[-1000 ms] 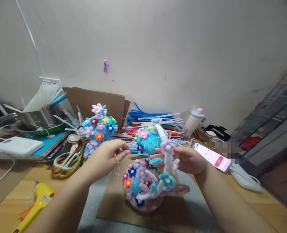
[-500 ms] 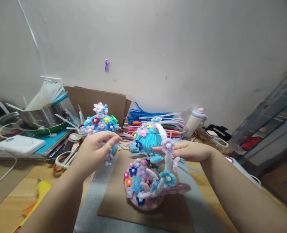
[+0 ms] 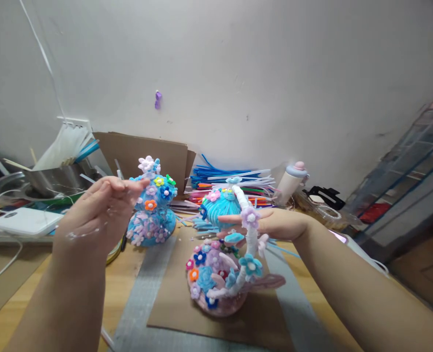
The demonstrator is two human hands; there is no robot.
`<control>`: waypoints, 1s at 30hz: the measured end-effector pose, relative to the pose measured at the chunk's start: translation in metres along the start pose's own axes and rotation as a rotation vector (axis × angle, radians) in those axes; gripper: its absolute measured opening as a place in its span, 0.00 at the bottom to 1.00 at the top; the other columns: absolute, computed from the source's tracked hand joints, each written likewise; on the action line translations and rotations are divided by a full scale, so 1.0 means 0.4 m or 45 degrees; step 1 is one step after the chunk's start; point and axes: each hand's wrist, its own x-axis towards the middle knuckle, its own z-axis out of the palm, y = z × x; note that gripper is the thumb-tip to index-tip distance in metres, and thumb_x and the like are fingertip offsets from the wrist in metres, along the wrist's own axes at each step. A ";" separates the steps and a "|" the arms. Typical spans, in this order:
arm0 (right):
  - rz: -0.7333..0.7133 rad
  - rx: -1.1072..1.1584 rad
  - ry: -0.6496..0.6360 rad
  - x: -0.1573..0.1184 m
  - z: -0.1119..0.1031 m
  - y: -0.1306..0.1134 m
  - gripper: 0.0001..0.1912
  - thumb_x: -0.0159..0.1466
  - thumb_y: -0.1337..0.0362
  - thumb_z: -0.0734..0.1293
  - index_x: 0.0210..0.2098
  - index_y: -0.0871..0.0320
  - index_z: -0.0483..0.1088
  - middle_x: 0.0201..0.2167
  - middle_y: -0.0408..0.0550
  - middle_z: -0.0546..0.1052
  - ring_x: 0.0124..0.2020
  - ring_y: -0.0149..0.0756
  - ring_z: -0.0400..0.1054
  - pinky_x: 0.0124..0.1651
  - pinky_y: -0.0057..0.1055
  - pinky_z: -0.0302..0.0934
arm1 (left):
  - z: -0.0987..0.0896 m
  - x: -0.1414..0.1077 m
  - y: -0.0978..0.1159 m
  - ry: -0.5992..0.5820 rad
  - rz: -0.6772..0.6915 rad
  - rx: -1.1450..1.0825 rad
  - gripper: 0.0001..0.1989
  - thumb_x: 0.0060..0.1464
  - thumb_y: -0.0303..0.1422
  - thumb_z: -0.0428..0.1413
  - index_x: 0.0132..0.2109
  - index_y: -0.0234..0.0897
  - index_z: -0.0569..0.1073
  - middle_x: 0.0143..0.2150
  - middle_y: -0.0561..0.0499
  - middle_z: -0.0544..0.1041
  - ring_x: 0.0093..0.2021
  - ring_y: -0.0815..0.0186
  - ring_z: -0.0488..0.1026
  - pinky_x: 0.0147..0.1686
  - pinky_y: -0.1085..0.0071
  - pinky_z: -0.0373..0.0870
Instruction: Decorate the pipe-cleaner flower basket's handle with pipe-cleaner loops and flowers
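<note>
A pipe-cleaner flower lamp stands before me, with a round pink base [image 3: 228, 308] covered in small flowers. Its curved white stem [image 3: 252, 244] carries purple and blue flowers, and a blue domed shade [image 3: 226, 208] hangs from the top. My right hand [image 3: 275, 224] reaches behind the stem, fingers stretched out and apart beneath the shade; whether they touch it I cannot tell. My left hand [image 3: 95, 212] is raised at the left, fingers bent together, with a clear glossy strand or film across it. Beyond its fingertips stands a blue two-tiered flower-covered piece [image 3: 154, 217].
Cardboard [image 3: 172, 308] lies under the lamp on a grey mat [image 3: 136, 293]. Bundles of coloured pipe cleaners [image 3: 227, 176] are piled behind, beside a white bottle [image 3: 292, 181]. At the left are a metal pot [image 3: 51, 181] and a white power bank [image 3: 28, 221].
My left hand has moved left and up, away from the blue two-tiered piece, uncovering its lower part. My right hand has shifted slightly left under the shade. The lamp stays put.
</note>
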 end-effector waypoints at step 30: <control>-0.070 0.167 -0.021 0.013 0.043 -0.018 0.36 0.60 0.63 0.69 0.65 0.56 0.56 0.51 0.58 0.76 0.49 0.47 0.73 0.49 0.41 0.67 | 0.112 -0.076 -0.108 -0.622 -0.601 1.384 0.14 0.59 0.42 0.48 0.43 0.40 0.72 0.37 0.51 0.77 0.38 0.60 0.72 0.36 0.69 0.62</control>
